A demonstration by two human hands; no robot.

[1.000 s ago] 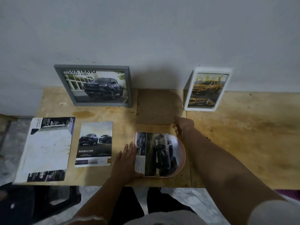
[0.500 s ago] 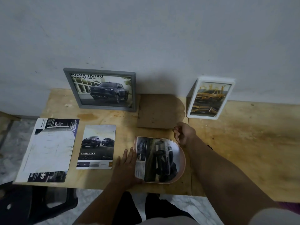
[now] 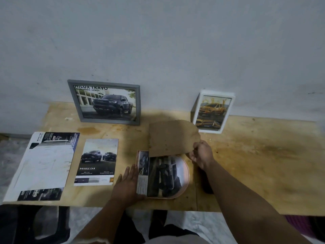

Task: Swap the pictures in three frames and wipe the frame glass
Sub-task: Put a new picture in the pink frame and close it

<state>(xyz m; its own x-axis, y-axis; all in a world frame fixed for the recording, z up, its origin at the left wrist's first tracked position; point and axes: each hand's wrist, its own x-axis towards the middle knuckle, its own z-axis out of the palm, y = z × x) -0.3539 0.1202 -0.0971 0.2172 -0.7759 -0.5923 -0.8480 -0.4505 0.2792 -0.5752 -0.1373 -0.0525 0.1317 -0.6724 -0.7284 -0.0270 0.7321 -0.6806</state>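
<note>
A pink arch-shaped frame (image 3: 186,175) lies flat near the table's front edge with a dark car picture (image 3: 163,178) on it. My left hand (image 3: 127,184) rests flat on the picture's left edge, fingers straight. My right hand (image 3: 202,154) pinches the right rim of a brown arch-shaped backing board (image 3: 172,138), held tilted above the frame's far end. A grey frame (image 3: 105,102) with a dark pickup picture leans against the wall. A white frame (image 3: 212,111) with a yellow car picture leans there too.
Two loose prints lie on the wooden table (image 3: 263,164) at the left: a "Double Cab" sheet (image 3: 96,162) and a larger folded brochure (image 3: 44,164). A dark chair (image 3: 35,224) stands below the table's front left edge.
My right hand took hold of the brown backing board, which lay flat on the table behind the frame, and lifted it toward the pink frame. My left hand stayed on the picture.
</note>
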